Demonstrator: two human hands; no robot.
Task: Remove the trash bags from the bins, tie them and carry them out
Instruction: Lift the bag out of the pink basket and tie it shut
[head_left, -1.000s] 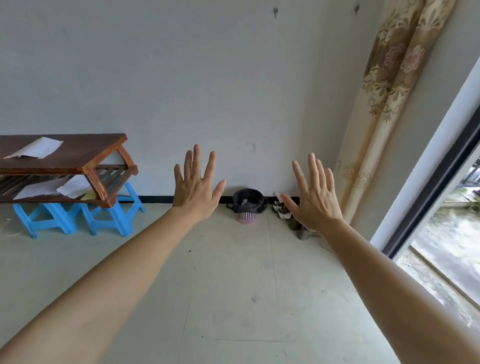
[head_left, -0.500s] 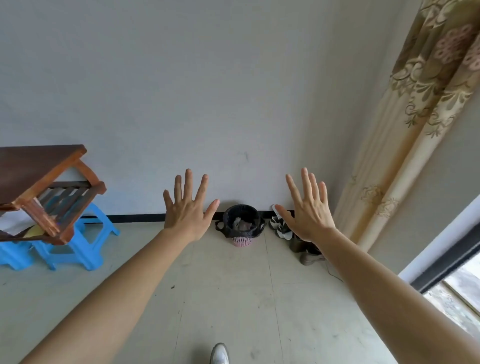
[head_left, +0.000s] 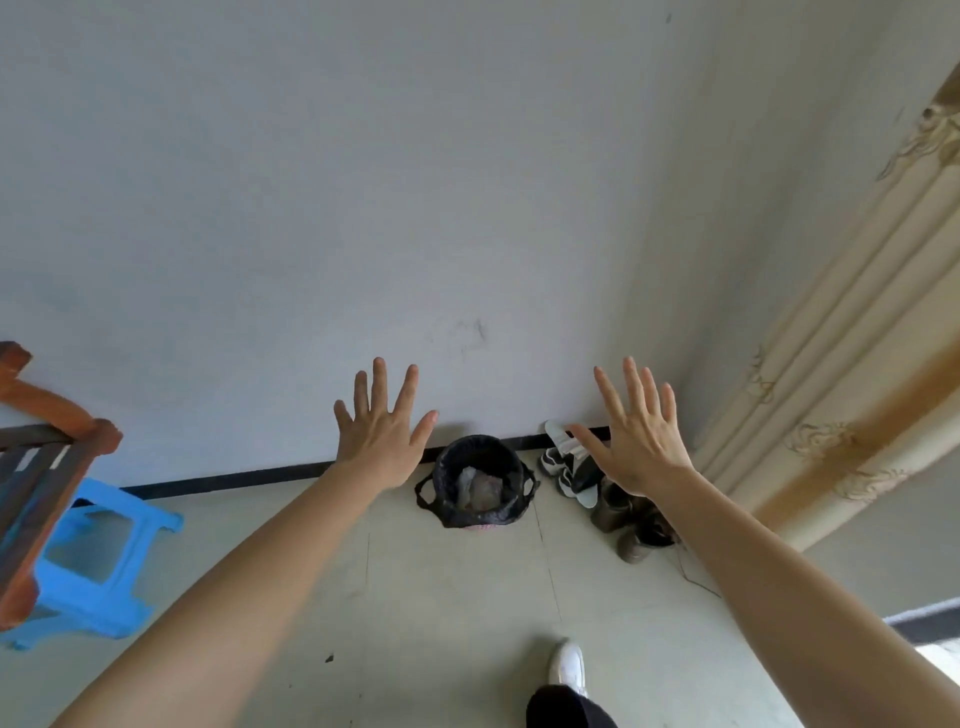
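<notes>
1. While a reddish-brown wooden rack (head_left: 52, 467) and a bright blue plastic stool (head_left: 104, 561) edge the room's left, the left hand (head_left: 382, 441) hangs in mid-air, fingers spread, holding nothing.
2. Centre, on the floor by the wall: a black plastic trash bag (head_left: 452, 501) lines a small pink mesh bin (head_left: 482, 526), loop handles draped outside.
3. Above a huddle of shoes (head_left: 576, 473), the right hand (head_left: 641, 447) is likewise splayed and empty; a cream patterned curtain (head_left: 857, 364) hangs beyond.
4. Likely hazard: a lopsided tug on the handles could tip the bin and spill litter.
5. No legible writing or brand shows.
</notes>
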